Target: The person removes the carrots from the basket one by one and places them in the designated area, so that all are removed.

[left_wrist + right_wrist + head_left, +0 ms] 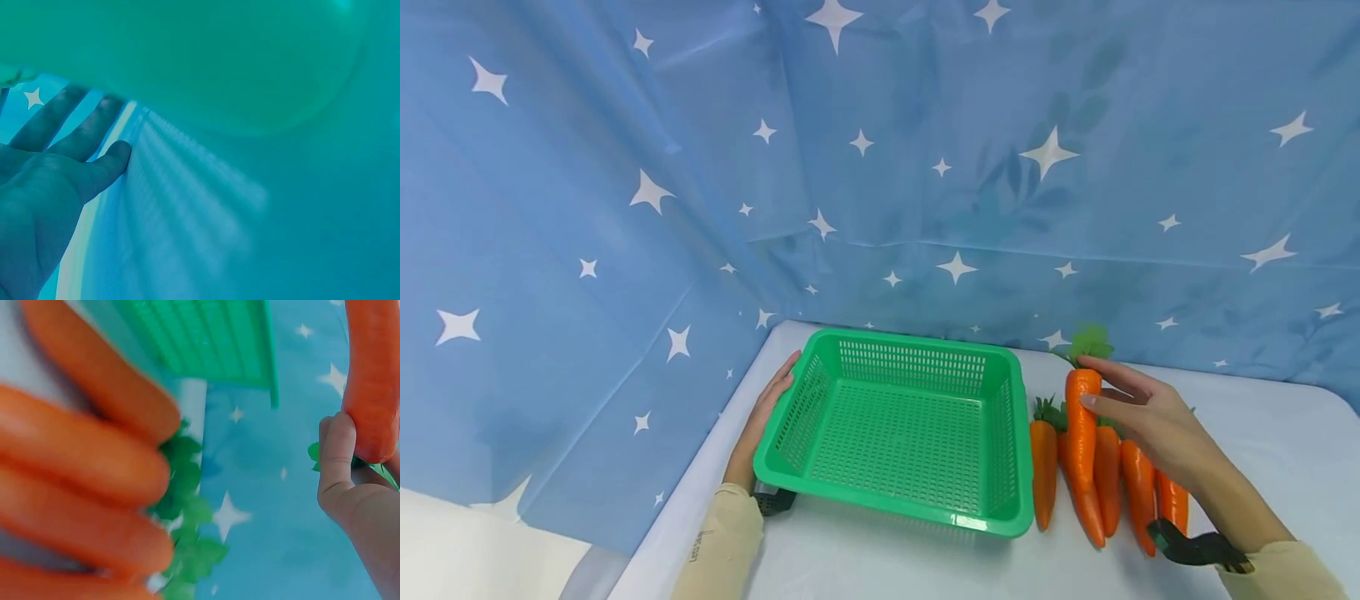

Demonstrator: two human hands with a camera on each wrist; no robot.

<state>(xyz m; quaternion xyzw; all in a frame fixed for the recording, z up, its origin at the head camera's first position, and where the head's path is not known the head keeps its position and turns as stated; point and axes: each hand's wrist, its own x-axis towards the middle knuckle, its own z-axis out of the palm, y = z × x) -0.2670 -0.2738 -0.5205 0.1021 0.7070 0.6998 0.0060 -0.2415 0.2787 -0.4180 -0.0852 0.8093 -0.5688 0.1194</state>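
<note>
A green plastic basket [895, 498] with slotted walls stands on the white table, nothing inside it. Along its left wall lies my left hand [769, 408], fingers straight against the side; in the left wrist view that hand [56, 181] shows below the green rim [206, 81]. My right hand [1138, 408] pinches a carrot [1081, 442] near its leafy top, thumb on one side and fingers on the other. The carrot is raised with its tip pointing down, over other carrots [1107, 475]. The right wrist view shows the held carrot [373, 381] beside the thumb.
Several carrots lie side by side right of the basket, one carrot [1042, 475] close to its wall. Their green leaves [187, 512] point toward the back. Blue cloth with white stars [880, 192] hangs behind and to the left of the white table [850, 558].
</note>
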